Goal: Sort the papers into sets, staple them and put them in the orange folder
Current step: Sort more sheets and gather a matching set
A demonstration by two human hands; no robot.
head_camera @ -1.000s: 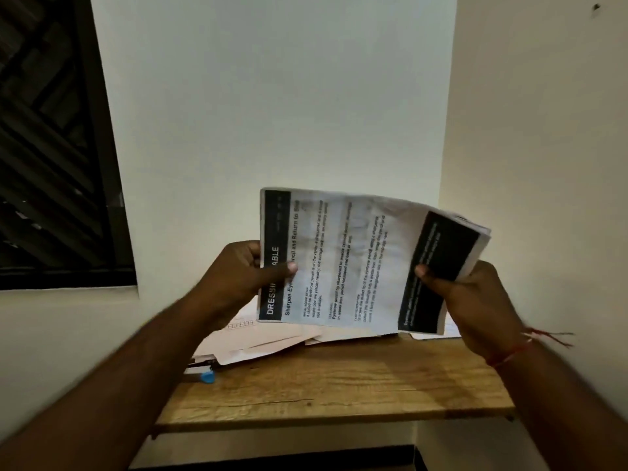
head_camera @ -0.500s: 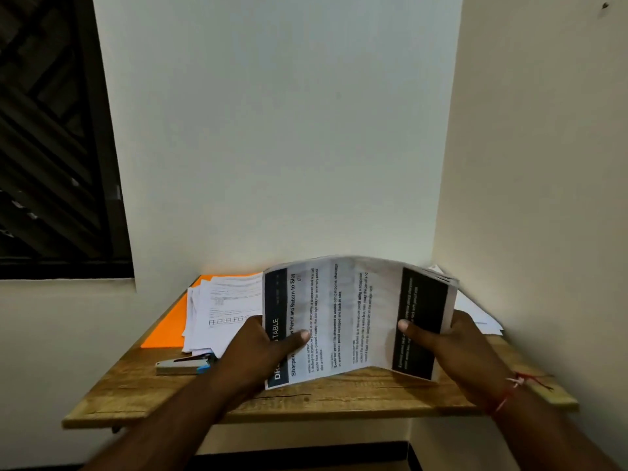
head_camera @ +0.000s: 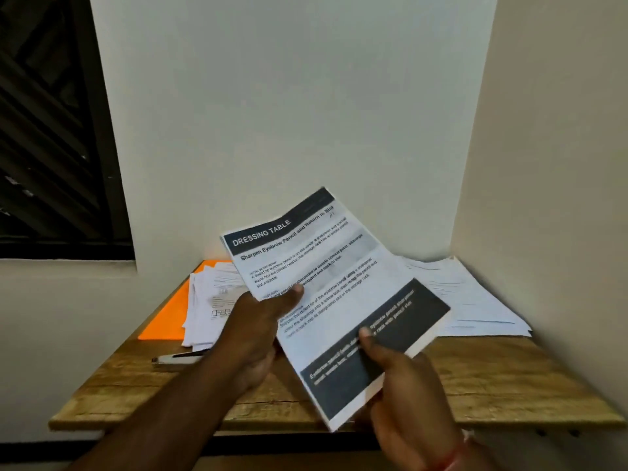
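Observation:
A stack of printed papers (head_camera: 326, 283), its top sheet headed "DRESSING TABLE" with dark bands, is held tilted above the wooden table (head_camera: 492, 385). My left hand (head_camera: 258, 324) grips its left edge, thumb on top. My right hand (head_camera: 401, 385) grips the bottom dark band, thumb on the sheet. The orange folder (head_camera: 166, 317) lies flat at the table's back left, partly under a loose pile of white papers (head_camera: 207, 300). Another spread of white papers (head_camera: 475, 297) lies at the back right. A stapler (head_camera: 176, 358) lies on the table's left part, half hidden by my left forearm.
The table is a small shelf set in a corner, with walls behind and to the right. A dark window (head_camera: 51, 130) is on the left wall. The table's front edge (head_camera: 136, 419) is close to me.
The held stack has turned from lying sideways to pointing away and to the left. Both hands still hold it, and it now sits low over the table's middle.

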